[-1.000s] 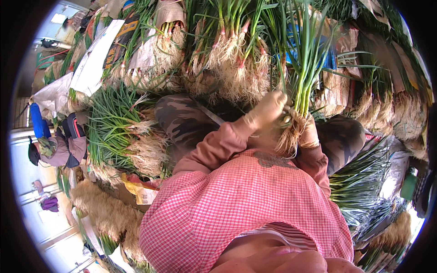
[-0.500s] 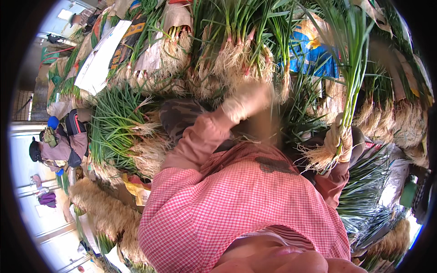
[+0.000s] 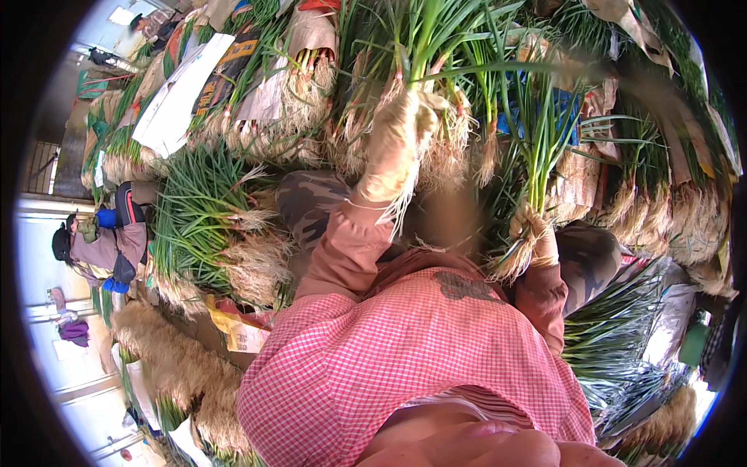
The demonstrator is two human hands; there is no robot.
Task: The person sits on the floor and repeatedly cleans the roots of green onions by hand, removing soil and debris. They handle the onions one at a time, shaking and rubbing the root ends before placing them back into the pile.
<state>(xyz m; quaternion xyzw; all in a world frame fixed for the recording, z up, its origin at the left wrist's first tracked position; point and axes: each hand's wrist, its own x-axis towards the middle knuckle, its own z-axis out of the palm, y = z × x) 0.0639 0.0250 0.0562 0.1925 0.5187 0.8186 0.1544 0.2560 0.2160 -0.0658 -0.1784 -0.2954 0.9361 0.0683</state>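
Observation:
In a pale, dirt-stained glove, my left hand (image 3: 395,144) is closed around a few stalks of green garlic (image 3: 424,47) at the edge of the pile in front. Long white roots hang from it past my wrist. My right hand (image 3: 537,237), gloved too, grips a bunch of green garlic (image 3: 542,159) just above the roots. The leaves of that bunch point away from me, and its pale roots fan out over my lap. Beside my left hand lie pink-based garlic plants (image 3: 451,140) with tangled roots.
A heap of green garlic (image 3: 206,226) lies to my left, near my camouflage-clad knee (image 3: 311,198). Wrapped bundles (image 3: 292,93) and a white board (image 3: 183,93) stand beyond. More leaves (image 3: 615,319) lie at my right. Another person (image 3: 109,245) sits far left.
My left hand has moved away from me and slightly left, and now grips stalks. The right hand has shifted left with its bunch, whose leaves stand lower than before.

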